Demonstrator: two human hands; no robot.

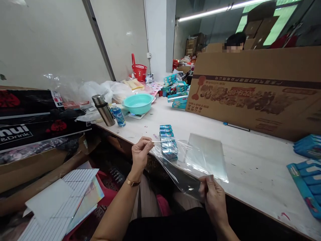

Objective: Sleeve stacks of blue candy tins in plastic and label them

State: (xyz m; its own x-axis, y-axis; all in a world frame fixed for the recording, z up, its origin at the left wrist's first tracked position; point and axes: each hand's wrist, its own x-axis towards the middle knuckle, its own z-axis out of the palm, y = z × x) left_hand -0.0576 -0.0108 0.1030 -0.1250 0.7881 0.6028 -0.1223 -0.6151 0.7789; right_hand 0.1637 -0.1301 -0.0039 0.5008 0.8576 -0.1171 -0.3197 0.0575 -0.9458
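Observation:
A sheet of clear plastic film [179, 174] stretches between my two hands, over the table's front edge. My left hand [141, 151] pinches its left corner, and my right hand [213, 195] grips the lower right end. Through the film shows part of a row of small blue boxes [166, 130] standing on the white table. Beyond my right hand lies a stack of clear film sheets [208, 154], flat on the tabletop. Whether the held piece is a single sheet or a bag I cannot tell.
A big brown carton [250, 97] stands across the table, with a person [234, 42] behind it. A steel thermos [103, 110], a water bottle [118, 115] and a turquoise basin [138, 103] stand at back left. Blue boxes [307, 180] lie at right; paper sheets [62, 201] lie lower left.

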